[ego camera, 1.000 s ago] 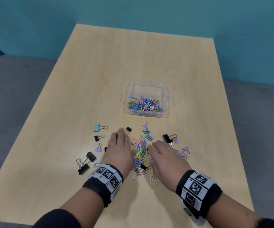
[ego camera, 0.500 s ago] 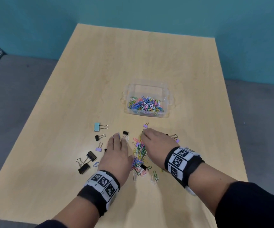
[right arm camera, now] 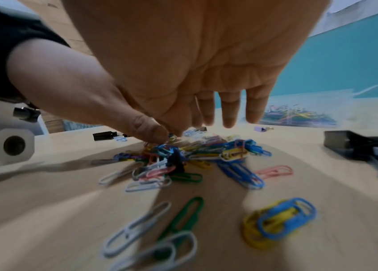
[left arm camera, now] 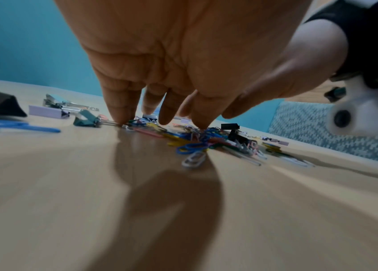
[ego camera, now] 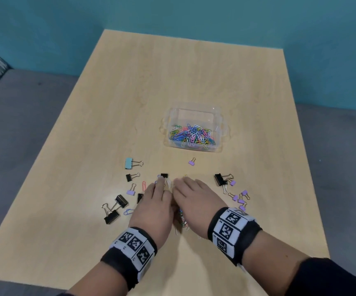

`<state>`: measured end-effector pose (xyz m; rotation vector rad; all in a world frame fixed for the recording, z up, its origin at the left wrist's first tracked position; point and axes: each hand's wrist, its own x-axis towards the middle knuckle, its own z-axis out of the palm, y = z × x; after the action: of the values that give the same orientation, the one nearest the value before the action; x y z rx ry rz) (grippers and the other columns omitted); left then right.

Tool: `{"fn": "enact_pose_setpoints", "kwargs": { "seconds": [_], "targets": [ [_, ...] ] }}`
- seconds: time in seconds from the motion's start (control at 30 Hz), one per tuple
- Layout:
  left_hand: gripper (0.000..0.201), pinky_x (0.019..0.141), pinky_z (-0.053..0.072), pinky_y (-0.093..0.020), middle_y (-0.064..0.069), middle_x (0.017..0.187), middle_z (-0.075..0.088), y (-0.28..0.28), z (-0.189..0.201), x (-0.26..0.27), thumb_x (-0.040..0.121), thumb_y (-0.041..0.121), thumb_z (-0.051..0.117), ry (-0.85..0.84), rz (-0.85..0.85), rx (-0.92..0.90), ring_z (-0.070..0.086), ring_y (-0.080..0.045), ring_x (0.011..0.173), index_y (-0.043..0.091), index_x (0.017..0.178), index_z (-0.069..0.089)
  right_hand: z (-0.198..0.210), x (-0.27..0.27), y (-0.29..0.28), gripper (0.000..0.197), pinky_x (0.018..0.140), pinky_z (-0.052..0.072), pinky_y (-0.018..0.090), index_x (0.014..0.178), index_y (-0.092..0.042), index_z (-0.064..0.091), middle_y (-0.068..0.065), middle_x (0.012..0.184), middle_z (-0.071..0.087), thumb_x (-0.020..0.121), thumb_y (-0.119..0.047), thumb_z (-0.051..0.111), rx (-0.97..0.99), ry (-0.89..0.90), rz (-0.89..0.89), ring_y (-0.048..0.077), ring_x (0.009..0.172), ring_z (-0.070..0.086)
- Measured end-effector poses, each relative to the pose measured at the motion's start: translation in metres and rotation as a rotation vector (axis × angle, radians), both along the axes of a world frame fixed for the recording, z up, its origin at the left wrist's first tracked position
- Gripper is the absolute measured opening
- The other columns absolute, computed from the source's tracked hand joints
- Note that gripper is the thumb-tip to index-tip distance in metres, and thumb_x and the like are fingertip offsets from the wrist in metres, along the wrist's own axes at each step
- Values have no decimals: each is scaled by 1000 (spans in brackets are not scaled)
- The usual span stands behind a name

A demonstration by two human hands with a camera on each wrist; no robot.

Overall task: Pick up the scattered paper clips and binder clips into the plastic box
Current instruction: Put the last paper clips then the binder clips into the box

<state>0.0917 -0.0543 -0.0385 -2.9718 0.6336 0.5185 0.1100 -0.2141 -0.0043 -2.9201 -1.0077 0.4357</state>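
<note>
A pile of coloured paper clips (right arm camera: 206, 152) lies on the wooden table (ego camera: 194, 71). In the head view my two hands mostly cover it, and only a few clips (ego camera: 181, 218) show between my wrists. My left hand (ego camera: 154, 201) and right hand (ego camera: 196, 199) lie side by side, palms down and touching. Left fingertips (left arm camera: 123, 119) rest on the clips, fingers straight. The right thumb (right arm camera: 150, 132) presses on the pile's far edge, and the other fingers are straight. The clear plastic box (ego camera: 220, 133), partly filled with paper clips, stands beyond my hands. Neither hand holds anything.
Binder clips lie around my hands: a teal one (ego camera: 129, 163), black ones (ego camera: 121, 200) and a purple one (ego camera: 131, 192) to the left, a black one (ego camera: 219, 179) and several small purple ones (ego camera: 240, 198) to the right. One purple clip (ego camera: 192, 162) lies near the box.
My right hand reached forward over the pile, then drew back and in against the left hand. The gap between the hands has closed over the clips, and the right-side binder clips show again.
</note>
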Motion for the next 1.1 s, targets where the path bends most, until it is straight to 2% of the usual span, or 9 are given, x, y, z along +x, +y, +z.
{"fn": "enact_pose_setpoints", "kwargs": {
  "seconds": [0.13, 0.2, 0.3, 0.4, 0.5, 0.63, 0.83, 0.97, 1.1],
  "targets": [
    [48, 112, 22, -48, -23, 146, 28, 9, -5, 2, 89, 28, 29, 62, 0, 37, 13, -40, 140, 9, 130, 46, -4, 7, 6, 49, 110, 29, 50, 136, -7, 45, 12, 148, 38, 88, -21, 47, -15, 29, 74, 35, 137, 30],
    [43, 109, 30, -48, -25, 139, 39, 9, 2, 1, 90, 27, 41, 33, 3, 11, 29, -41, 135, 5, 126, 49, -7, 6, 4, 48, 109, 30, 51, 132, -8, 48, 12, 145, 42, 87, -23, 51, -42, 32, 85, 36, 136, 32],
    [32, 95, 48, -45, -27, 119, 58, 9, 11, -9, 78, 21, 61, -30, -27, -69, 53, -40, 115, 3, 104, 59, -9, -4, 2, 43, 105, 36, 50, 120, -9, 57, 12, 129, 55, 79, -23, 58, -48, 29, 112, 35, 129, 42],
    [32, 98, 46, -44, -24, 125, 55, 14, 15, -19, 87, 29, 39, -49, 39, -185, 51, -37, 119, 7, 104, 56, -4, -15, -3, 38, 104, 40, 46, 113, -12, 59, 7, 120, 61, 79, -20, 43, 68, 17, 98, 31, 124, 48],
    [45, 98, 44, -49, -25, 128, 52, 21, 21, -18, 86, 39, 34, -80, 187, -156, 52, -38, 118, 7, 110, 55, 1, -19, -15, 47, 101, 44, 44, 113, -12, 59, 7, 120, 61, 77, -20, 31, 145, 17, 1, 31, 123, 50],
    [54, 105, 35, -53, -23, 125, 56, 21, 21, -9, 86, 45, 28, -83, 164, -78, 54, -36, 115, 7, 112, 56, -3, -32, -24, 53, 100, 45, 44, 115, -12, 59, 7, 121, 61, 73, -15, 26, 178, 45, -65, 31, 123, 51],
    [49, 106, 24, -51, -20, 126, 57, 8, 26, -33, 86, 41, 33, -60, 15, -86, 54, -33, 116, 8, 113, 57, -1, -50, -27, 53, 97, 48, 41, 113, -15, 62, 3, 117, 63, 71, -18, 29, 222, 7, -129, 25, 118, 56],
    [44, 104, 28, -46, -15, 124, 59, 7, 30, -61, 83, 38, 44, -78, -58, -180, 55, -32, 114, 11, 113, 61, -3, -53, -33, 49, 100, 46, 42, 115, -14, 60, 5, 121, 61, 74, -18, 34, 230, 4, -160, 27, 121, 54],
    [43, 104, 36, -46, -15, 129, 55, 18, 29, -65, 83, 39, 43, -39, 23, -188, 51, -33, 118, 12, 113, 59, -7, -51, -40, 48, 98, 47, 43, 110, -10, 62, 9, 122, 61, 74, -15, 31, 208, -1, -210, 32, 119, 54]
  ]
}}
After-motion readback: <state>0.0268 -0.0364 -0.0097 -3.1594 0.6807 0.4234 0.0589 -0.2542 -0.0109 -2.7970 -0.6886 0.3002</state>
